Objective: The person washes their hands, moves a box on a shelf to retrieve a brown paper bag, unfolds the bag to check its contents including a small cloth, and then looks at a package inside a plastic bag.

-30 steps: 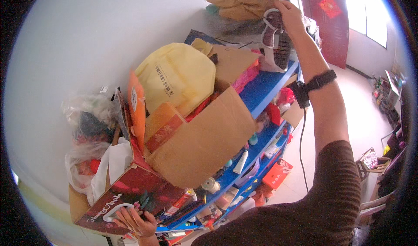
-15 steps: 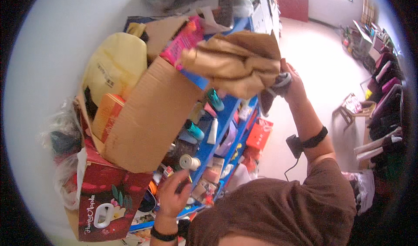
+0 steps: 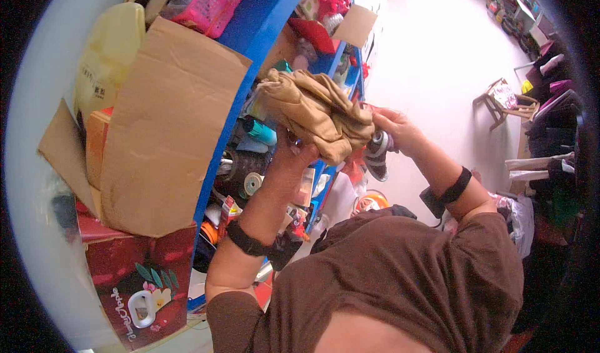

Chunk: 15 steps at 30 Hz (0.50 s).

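Cloth (image 3: 322, 112) btwn L grip (image 3: 297, 153), R grip (image 3: 397, 129)

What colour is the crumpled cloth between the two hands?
The crumpled cloth is plain tan-brown, best seen in the head view.

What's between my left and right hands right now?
In the head view, the bunched tan cloth lies between them: the left hand at its lower left edge, the right hand at its right end.

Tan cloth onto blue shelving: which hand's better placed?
Left, probably: the left hand is at the lower edge of the tan cloth, nearer the blue shelving. The right hand is at the cloth's right side, a grey item below.
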Motion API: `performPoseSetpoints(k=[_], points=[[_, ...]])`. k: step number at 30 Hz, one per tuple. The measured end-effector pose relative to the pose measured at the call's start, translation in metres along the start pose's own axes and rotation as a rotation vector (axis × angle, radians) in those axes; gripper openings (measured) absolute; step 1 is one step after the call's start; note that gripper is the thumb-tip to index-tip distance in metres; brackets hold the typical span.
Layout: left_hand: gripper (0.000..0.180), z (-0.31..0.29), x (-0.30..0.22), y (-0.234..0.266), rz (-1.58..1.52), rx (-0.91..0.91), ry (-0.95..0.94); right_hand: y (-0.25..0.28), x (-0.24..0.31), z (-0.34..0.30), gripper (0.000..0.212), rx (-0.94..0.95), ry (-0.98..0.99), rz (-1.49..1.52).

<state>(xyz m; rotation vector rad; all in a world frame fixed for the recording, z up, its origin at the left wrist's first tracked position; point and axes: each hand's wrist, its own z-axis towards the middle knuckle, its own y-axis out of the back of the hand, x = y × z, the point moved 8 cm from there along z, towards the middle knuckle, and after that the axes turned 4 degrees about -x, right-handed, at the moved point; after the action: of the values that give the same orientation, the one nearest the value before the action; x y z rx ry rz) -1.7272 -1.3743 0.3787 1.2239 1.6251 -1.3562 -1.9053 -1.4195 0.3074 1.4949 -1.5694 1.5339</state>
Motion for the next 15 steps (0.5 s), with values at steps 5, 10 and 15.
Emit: performPoseSetpoints(k=[5, 10, 15], points=[[0.051, 0.006, 0.023, 0.024, -0.135, -0.092, 0.108, 0.000, -0.012, 0.001, 0.028, 0.063, 0.091, -0.320], [0.046, 0.000, 0.069, 0.056, -0.401, -0.070, 0.216, 0.010, -0.042, 0.017, 0.036, -0.015, -0.091, -0.326], [0.043, -0.007, 0.094, 0.080, -0.633, -0.079, 0.245, 0.020, -0.072, 0.022, 0.031, -0.173, -0.292, 0.247]])
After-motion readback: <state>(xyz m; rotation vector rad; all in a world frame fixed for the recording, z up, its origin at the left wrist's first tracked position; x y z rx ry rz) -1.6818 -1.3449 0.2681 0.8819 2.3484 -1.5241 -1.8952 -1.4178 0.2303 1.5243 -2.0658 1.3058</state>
